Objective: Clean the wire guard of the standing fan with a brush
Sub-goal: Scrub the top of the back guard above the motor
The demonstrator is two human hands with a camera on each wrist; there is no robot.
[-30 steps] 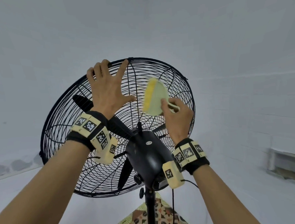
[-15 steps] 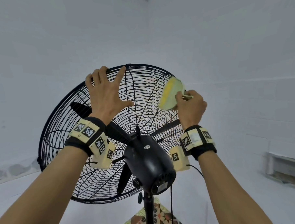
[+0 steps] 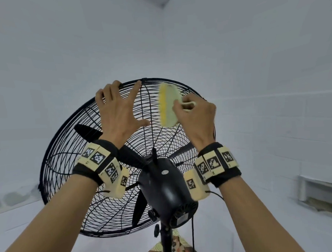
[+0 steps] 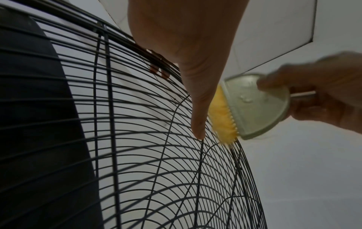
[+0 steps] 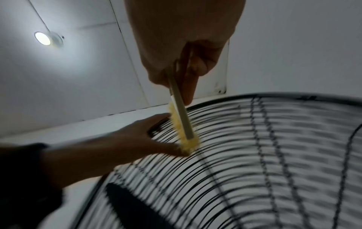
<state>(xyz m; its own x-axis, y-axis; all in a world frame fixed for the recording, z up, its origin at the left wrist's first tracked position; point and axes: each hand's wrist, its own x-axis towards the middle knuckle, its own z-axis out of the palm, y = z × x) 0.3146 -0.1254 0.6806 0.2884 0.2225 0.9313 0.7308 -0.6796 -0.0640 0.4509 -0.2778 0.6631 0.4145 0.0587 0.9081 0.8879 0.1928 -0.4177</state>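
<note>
While the left grip point(image 3: 117, 110) lies spread and flat against the upper wires of the wire guard point(image 3: 71, 149), holding nothing, the right grip point(image 3: 196, 115) just beside it curls around the handle of the brush point(image 3: 167, 104), whose yellow bristles point(image 4: 221, 117) touch the guard's wires next to the left thumb.

Green brush point(image 3: 169, 104), yellow bristles against black wire guard point(image 3: 71, 149).

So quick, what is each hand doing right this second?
Left hand: open, fingers spread, fingertips over the top rim of the wire guard.
Right hand: holding the yellow-bristled brush against the guard.
</note>
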